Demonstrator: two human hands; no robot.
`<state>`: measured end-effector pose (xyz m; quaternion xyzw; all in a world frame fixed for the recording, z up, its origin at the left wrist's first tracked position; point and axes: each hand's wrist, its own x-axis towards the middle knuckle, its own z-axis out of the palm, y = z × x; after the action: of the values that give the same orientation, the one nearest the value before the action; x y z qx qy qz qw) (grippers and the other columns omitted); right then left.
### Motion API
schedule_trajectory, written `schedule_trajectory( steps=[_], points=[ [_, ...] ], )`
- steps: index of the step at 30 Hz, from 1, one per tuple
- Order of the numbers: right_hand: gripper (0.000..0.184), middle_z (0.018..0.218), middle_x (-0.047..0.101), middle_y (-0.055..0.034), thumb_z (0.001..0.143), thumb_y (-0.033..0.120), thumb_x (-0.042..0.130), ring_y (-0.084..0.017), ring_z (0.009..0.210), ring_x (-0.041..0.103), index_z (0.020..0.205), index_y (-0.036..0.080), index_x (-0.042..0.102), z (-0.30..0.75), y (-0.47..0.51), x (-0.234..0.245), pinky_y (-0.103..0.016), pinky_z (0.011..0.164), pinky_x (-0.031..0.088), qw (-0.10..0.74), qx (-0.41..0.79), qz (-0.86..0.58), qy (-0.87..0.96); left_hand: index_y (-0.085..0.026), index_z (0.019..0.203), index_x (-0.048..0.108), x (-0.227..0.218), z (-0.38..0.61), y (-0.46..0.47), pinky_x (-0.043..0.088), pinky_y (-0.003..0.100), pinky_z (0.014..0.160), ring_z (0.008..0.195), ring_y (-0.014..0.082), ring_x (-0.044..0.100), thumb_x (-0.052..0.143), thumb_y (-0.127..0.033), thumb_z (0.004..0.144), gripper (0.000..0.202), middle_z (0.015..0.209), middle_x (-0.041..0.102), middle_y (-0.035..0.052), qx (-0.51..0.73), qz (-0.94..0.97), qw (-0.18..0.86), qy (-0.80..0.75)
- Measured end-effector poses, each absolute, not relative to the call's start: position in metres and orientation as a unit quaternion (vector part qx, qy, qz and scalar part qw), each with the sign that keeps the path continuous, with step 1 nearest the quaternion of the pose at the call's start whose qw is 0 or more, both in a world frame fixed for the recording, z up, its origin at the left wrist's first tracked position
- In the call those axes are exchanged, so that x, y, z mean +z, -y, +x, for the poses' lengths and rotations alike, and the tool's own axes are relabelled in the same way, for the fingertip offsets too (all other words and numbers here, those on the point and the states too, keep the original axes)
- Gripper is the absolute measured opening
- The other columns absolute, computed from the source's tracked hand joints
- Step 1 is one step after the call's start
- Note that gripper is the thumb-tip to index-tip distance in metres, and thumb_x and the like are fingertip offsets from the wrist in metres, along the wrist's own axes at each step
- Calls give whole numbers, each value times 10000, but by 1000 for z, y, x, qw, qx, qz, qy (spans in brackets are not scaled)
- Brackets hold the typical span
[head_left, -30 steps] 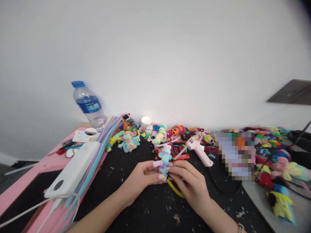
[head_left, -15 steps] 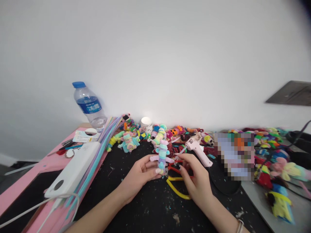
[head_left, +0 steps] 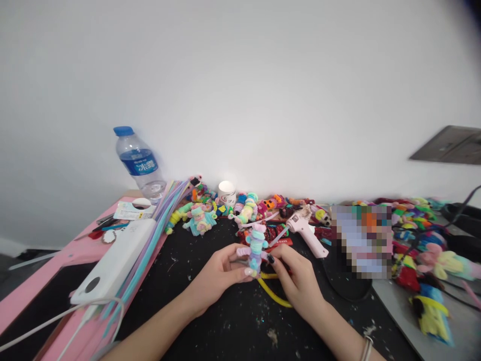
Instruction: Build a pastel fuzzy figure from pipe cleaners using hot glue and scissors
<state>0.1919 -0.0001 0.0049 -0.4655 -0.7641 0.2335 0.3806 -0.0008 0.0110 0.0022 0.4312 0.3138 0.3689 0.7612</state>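
A small pastel doll of fuzzy pipe cleaner (head_left: 257, 245) stands roughly upright above the black table mat, its body wound in mint, pink and lilac coils. My left hand (head_left: 220, 271) is closed on it from the left, with thumb and fingers around its lower body. From the other side, my right hand (head_left: 300, 278) pinches the doll's right-side lilac arm between thumb and forefinger. Beneath the right hand lies a tool with a curved yellow handle (head_left: 276, 298); the rest of it is mostly hidden. Behind my right hand, a pink glue gun (head_left: 308, 234) rests with its nozzle toward the doll.
Coiled pipe-cleaner figures (head_left: 201, 219) line the wall, with more in a pile (head_left: 436, 255) at right. On the left are a water bottle (head_left: 139, 165), a white power bank-like box (head_left: 112, 265) with a cable, and long pipe cleaners (head_left: 152, 253). A paper cup (head_left: 226, 193) stands behind.
The doll has shifted slightly right and down with my left hand. My right fingers have moved in to the doll's arm, and the red handle is now mostly covered.
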Motion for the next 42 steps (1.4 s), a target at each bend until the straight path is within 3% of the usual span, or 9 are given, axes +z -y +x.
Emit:
schedule_trajectory(
  steps=[10,15,25,30,35,42],
  points=[
    [191,683,491,-4,905,186,399,-135,620,459,735,189,486,192,-1,2,-245,576,353,388,241,-464,759,-161,988,594,3,2,-10,453,346,870,928,193,599,694,-170,724,282,1035,641,65,374,436,758,-309],
    [152,736,523,-9,909,240,402,-141,642,475,822,192,517,192,0,3,-251,586,366,400,278,-478,731,-159,1025,606,3,1,-10,442,351,877,932,200,602,695,-166,721,317,999,660,68,374,444,753,-309],
    [164,705,565,4,782,338,619,-147,645,542,832,188,575,185,0,1,-257,618,467,459,471,-473,586,-134,1051,610,0,2,-8,462,315,805,871,190,613,743,-107,626,446,900,678,66,319,458,766,-319],
    [223,810,661,-39,773,373,632,-185,726,618,890,185,607,189,-2,6,-274,648,506,520,475,-490,513,-162,1056,608,4,-2,-11,469,308,764,822,183,627,644,-251,760,311,985,662,74,372,476,705,-372],
    [256,861,678,-60,777,403,626,-216,800,635,910,185,609,191,-5,6,-298,679,519,544,456,-504,491,-162,775,594,1,-10,-17,429,250,611,594,127,540,525,-289,827,154,600,564,-18,473,438,644,-411],
    [244,723,623,-17,745,394,665,-170,671,591,819,172,593,191,-4,-1,-274,613,494,524,477,-507,490,-168,538,435,6,-10,-16,314,220,504,466,88,390,514,-376,837,373,473,418,-52,457,519,536,-484]
  ],
)
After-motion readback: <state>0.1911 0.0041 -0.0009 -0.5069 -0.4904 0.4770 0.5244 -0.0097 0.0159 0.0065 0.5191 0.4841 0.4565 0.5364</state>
